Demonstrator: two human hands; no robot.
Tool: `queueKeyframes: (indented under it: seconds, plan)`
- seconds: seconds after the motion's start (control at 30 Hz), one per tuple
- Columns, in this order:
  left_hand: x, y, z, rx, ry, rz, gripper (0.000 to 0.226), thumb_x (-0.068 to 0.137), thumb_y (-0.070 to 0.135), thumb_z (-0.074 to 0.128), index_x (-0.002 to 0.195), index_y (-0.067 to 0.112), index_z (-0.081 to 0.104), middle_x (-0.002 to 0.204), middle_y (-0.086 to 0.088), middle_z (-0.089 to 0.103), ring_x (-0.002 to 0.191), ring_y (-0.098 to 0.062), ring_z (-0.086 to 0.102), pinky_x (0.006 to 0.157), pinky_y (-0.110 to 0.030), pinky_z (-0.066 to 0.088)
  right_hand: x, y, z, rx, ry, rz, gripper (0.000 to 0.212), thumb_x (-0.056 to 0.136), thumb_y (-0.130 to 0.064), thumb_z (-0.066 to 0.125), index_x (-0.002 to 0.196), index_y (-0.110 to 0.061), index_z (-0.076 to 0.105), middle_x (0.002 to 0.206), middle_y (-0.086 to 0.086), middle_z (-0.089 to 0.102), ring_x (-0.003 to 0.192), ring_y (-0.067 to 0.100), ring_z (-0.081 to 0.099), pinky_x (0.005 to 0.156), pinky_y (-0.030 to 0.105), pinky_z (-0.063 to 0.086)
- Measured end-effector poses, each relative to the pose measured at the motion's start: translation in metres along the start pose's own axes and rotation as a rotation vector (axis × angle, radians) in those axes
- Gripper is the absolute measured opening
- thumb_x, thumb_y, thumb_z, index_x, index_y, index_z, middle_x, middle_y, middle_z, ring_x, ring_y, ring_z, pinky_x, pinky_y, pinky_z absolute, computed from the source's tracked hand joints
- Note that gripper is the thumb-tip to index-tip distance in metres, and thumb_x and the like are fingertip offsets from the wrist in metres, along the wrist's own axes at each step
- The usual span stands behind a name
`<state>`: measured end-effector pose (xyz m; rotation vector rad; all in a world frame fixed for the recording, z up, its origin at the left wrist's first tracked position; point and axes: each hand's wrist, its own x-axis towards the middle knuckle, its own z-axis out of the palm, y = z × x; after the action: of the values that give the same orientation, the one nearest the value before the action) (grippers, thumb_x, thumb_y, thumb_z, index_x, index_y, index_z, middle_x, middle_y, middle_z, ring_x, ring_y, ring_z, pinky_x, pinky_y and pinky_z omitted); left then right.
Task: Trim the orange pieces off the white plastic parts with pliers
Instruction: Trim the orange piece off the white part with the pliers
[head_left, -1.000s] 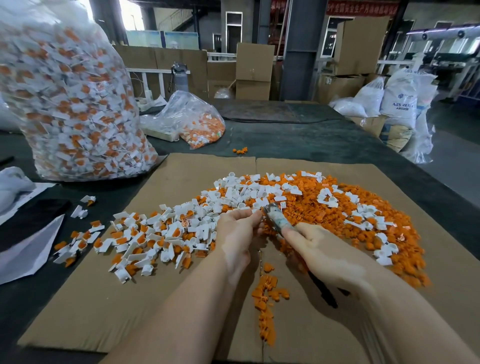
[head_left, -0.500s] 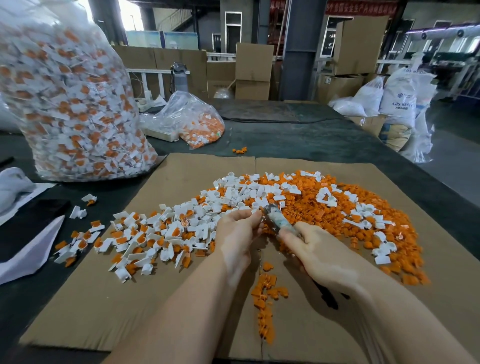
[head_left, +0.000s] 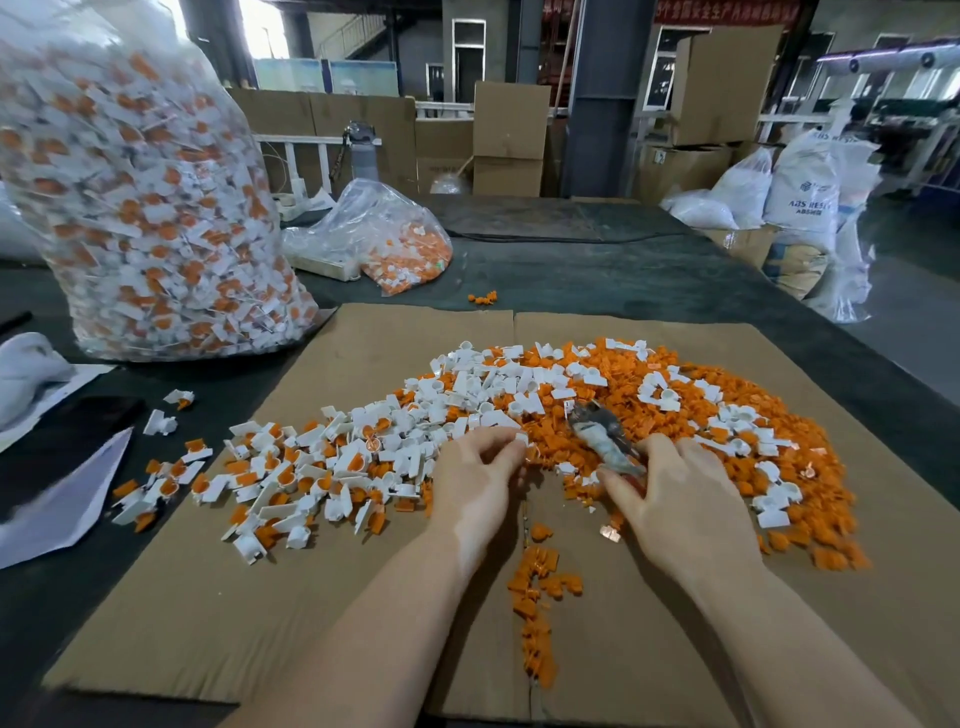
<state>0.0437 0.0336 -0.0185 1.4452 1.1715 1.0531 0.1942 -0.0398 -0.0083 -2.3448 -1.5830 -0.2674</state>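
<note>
On the far left of the dark table (head_left: 571, 270) stands a tall clear bag (head_left: 140, 208) packed with white-and-orange parts, and a smaller clear bag (head_left: 384, 234) holding orange bits lies just behind the flattened cardboard sheet (head_left: 218, 597). Across that sheet spreads a heap of white plastic parts (head_left: 332, 457), many with an orange piece fixed in them (small angular white tabs with round collars); toward the right the heap turns mostly into loose orange pieces (head_left: 675, 415), and a thin trail of them runs down the cardboard's centre crease between the forearms.

At the near edge of the heap the left hand (head_left: 475, 478) has its fingers curled, the tips pinching one small white part (head_left: 521, 439). Just beside it, the right hand (head_left: 680, 499) grips the pliers (head_left: 597, 431), fingers wrapped over the handles. The pliers are worn grey metal, blurred; their long axis slants from the right hand up and to the left, nose pointing away from the person over the orange pile. Whether the nose is parted, I cannot tell. The two hands are close together but apart.
</note>
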Motion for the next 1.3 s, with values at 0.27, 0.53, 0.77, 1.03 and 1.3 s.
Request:
queueKeyframes:
  seconds: [0.27, 0.53, 0.77, 1.03, 1.3]
  plan:
    - [0.002, -0.009, -0.001, 0.256, 0.003, 0.129, 0.022, 0.094, 0.022, 0.054, 0.112, 0.019, 0.067, 0.106, 0.005, 0.065, 0.103, -0.010, 0.057, 0.084, -0.012, 0.037, 0.008, 0.007, 0.010, -0.276, 0.060, 0.013, 0.052, 0.089, -0.058, 0.041, 0.116, -0.017, 0.057, 0.119, 0.009, 0.056, 0.113, 0.027, 0.048, 0.097, 0.039, 0.035]
    - [0.000, -0.007, -0.002, 0.242, -0.045, 0.193, 0.019, 0.093, 0.020, 0.057, 0.106, 0.019, 0.071, 0.099, 0.008, 0.068, 0.090, -0.001, 0.060, 0.081, -0.009, 0.044, -0.004, -0.031, 0.016, 0.414, 0.322, -0.416, 0.021, 0.079, -0.006, 0.072, 0.100, -0.007, 0.070, 0.091, 0.006, 0.065, 0.085, 0.022, 0.060, 0.075, 0.032, 0.051]
    - [-0.002, -0.009, 0.000, 0.348, -0.030, 0.206, 0.017, 0.092, 0.022, 0.058, 0.105, 0.019, 0.070, 0.103, 0.007, 0.067, 0.097, -0.004, 0.056, 0.085, -0.013, 0.039, -0.008, -0.033, 0.023, 0.462, 0.351, -0.435, 0.006, 0.079, -0.007, 0.072, 0.084, -0.007, 0.070, 0.081, 0.004, 0.062, 0.078, 0.020, 0.058, 0.068, 0.036, 0.052]
    - [-0.002, -0.002, -0.005, 0.357, 0.128, 0.239, 0.018, 0.093, 0.020, 0.057, 0.107, 0.022, 0.067, 0.097, 0.013, 0.059, 0.091, -0.002, 0.054, 0.072, -0.005, 0.034, -0.008, -0.029, 0.023, 0.435, 0.415, -0.339, 0.007, 0.078, -0.005, 0.073, 0.083, -0.007, 0.069, 0.080, 0.005, 0.063, 0.077, 0.022, 0.058, 0.067, 0.037, 0.049]
    - [0.039, 0.016, -0.092, 0.790, 0.467, 0.201, 0.019, 0.095, 0.018, 0.052, 0.105, 0.018, 0.068, 0.107, -0.004, 0.065, 0.101, -0.025, 0.055, 0.093, -0.047, 0.043, -0.009, -0.029, 0.026, 0.370, 0.470, -0.225, 0.008, 0.076, -0.006, 0.074, 0.078, -0.009, 0.068, 0.078, 0.004, 0.063, 0.074, 0.025, 0.059, 0.068, 0.038, 0.042]
